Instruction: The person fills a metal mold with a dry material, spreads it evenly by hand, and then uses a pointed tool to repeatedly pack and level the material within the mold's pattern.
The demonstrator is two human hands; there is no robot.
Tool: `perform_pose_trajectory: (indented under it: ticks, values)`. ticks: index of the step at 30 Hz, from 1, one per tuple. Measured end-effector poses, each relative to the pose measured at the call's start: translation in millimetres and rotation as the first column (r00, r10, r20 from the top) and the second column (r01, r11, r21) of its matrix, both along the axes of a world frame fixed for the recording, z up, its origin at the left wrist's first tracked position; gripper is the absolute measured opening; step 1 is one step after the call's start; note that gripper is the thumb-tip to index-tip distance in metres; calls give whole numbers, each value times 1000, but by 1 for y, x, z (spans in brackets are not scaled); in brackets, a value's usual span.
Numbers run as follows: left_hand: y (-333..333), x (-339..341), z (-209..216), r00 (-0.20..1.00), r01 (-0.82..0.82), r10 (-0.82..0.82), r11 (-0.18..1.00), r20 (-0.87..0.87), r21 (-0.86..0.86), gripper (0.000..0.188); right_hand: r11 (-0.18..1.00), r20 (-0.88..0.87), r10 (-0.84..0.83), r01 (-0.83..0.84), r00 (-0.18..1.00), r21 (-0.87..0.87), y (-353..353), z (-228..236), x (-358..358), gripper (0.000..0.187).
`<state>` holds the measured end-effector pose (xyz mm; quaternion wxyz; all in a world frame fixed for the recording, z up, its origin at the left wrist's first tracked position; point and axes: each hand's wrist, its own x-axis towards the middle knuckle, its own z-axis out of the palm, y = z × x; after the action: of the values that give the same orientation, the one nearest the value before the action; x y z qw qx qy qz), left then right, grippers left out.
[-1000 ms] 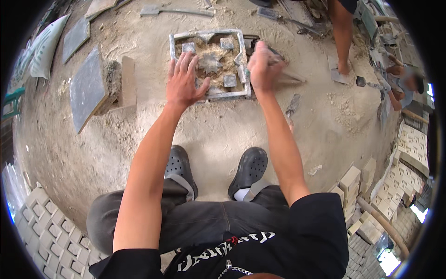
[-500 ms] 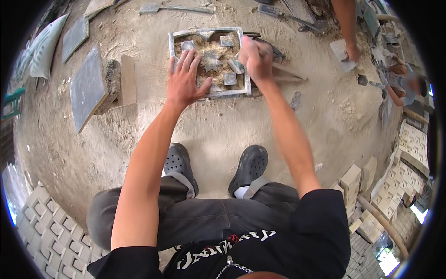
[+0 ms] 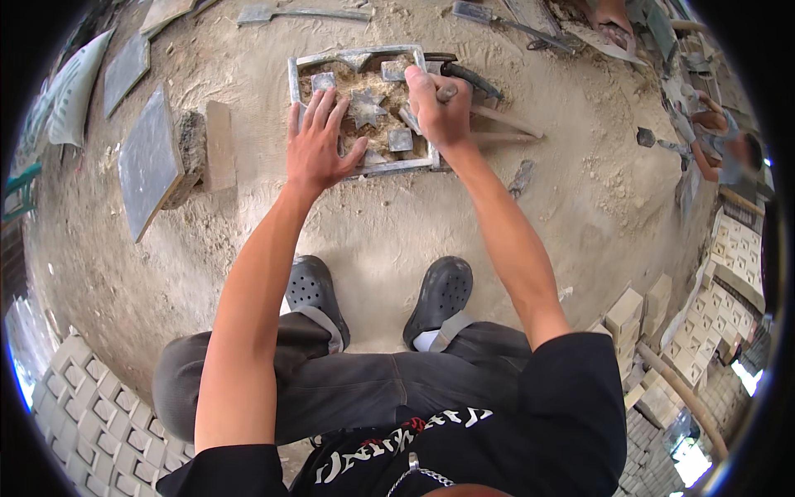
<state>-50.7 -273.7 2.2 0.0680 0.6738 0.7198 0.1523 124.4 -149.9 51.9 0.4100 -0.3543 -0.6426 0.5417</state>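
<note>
A rectangular metal mould frame (image 3: 361,56) lies on the dusty ground before me, with sandy material, small square metal blocks (image 3: 400,139) and a metal star (image 3: 365,108) inside. My left hand (image 3: 317,145) rests palm down on its left side, fingers spread, holding nothing. My right hand (image 3: 440,112) is closed in a fist round a hand tool with a round wooden handle (image 3: 447,92), over the frame's right side. The tool's lower end, a pale block-like piece beside the fist, is mostly hidden.
Right of the mould lie a dark curved tool (image 3: 476,79) and wooden handles (image 3: 507,124). A slate-coloured slab (image 3: 151,161) leans at the left. A long-handled tool (image 3: 302,15) lies beyond. Patterned blocks (image 3: 99,406) are stacked at the lower left. A person (image 3: 719,137) crouches at far right.
My right fist has moved slightly down and turned, so the handle's end shows. My left hand stays on the mould. The other person's hand at the upper right has pulled back with a flat piece.
</note>
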Motion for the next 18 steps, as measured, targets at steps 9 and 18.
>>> perform_pose_trajectory:
  ticks: [9,18]
  values:
    - [0,-11,-7,998,-11,9,1000,-67,-17,73,884,-42,-455,446,889,-140,-25,37,2,46]
    - [8,-3,-7,1000,-2,3,999,-15,41,70,914,-172,-394,365,903,-177,-36,0,26,42]
